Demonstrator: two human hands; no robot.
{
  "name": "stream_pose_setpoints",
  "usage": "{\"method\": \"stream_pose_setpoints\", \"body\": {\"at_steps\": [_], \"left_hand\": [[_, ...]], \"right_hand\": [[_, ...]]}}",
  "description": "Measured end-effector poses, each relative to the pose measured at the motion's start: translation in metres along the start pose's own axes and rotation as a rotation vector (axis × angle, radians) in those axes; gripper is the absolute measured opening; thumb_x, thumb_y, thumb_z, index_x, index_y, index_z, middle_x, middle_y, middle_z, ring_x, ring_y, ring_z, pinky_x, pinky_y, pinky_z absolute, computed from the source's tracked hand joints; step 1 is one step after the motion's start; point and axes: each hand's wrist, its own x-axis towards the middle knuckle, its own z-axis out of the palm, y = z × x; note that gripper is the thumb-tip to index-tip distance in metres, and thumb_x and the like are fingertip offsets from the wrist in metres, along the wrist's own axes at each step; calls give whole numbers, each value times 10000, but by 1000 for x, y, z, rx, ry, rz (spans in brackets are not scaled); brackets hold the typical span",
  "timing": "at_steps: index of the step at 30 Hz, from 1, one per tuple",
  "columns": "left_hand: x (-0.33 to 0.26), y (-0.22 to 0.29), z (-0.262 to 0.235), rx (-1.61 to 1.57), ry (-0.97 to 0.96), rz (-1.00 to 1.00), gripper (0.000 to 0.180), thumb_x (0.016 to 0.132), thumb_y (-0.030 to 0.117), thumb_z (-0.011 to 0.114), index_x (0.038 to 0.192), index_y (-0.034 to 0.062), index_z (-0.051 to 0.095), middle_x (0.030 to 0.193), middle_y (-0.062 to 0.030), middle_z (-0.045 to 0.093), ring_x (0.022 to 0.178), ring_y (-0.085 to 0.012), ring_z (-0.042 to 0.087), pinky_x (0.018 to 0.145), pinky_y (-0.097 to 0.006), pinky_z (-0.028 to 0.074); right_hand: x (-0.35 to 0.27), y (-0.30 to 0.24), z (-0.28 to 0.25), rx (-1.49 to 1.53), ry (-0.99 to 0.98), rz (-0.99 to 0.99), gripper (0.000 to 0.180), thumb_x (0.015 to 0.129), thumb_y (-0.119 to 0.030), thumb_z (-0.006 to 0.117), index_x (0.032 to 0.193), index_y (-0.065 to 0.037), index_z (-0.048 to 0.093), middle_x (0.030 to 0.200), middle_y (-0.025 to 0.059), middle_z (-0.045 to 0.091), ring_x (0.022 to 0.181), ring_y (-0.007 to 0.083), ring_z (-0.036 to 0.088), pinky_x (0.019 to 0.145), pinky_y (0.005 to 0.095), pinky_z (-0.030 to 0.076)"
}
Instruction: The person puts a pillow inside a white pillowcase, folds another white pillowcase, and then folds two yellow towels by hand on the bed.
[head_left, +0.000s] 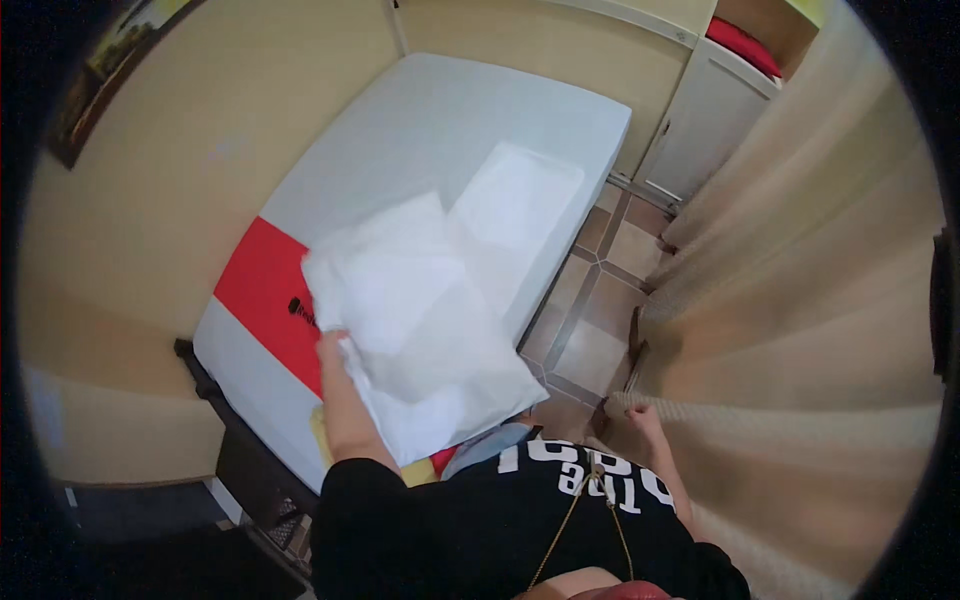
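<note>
My left hand [333, 348] is closed on the near left edge of a white pillow [415, 320], holding it tilted over the bed. The pillow is slightly blurred and covers part of the mattress. Beyond it, a flat white rectangular piece of bedding [520, 195] lies on the mattress; whether it is a pillow or a folded cloth I cannot tell. My right hand [645, 414] is held out at my right side in front of the curtain, its fingers curled with nothing visible in them.
The bed [390, 120] has a pale fitted cover with a red band [265, 280]. Blue-grey cloth [485, 447] and yellow cloth [320, 430] show by the near edge. A beige curtain [790, 330] hangs at right, a white cabinet [700, 115] beyond. Tiled floor [590, 320] runs between.
</note>
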Motion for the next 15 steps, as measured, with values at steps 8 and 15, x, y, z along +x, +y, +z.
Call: {"method": "stream_pose_setpoints", "body": {"at_steps": [8, 15], "left_hand": [[-242, 183, 273, -146, -435, 86, 593, 540, -36, 555, 1124, -72, 461, 994, -163, 574, 850, -281, 569, 794, -352, 462], [-285, 297, 344, -749, -691, 151, 596, 550, -24, 545, 1141, -36, 470, 1031, -155, 579, 935, -280, 572, 852, -350, 445]], "right_hand": [[102, -131, -64, 83, 104, -252, 129, 735, -111, 620, 764, 15, 623, 641, 22, 579, 616, 88, 522, 575, 242, 434], [252, -431, -130, 508, -99, -551, 496, 786, -221, 649, 1189, 6, 472, 1059, 81, 571, 914, 169, 554, 805, 276, 429]]}}
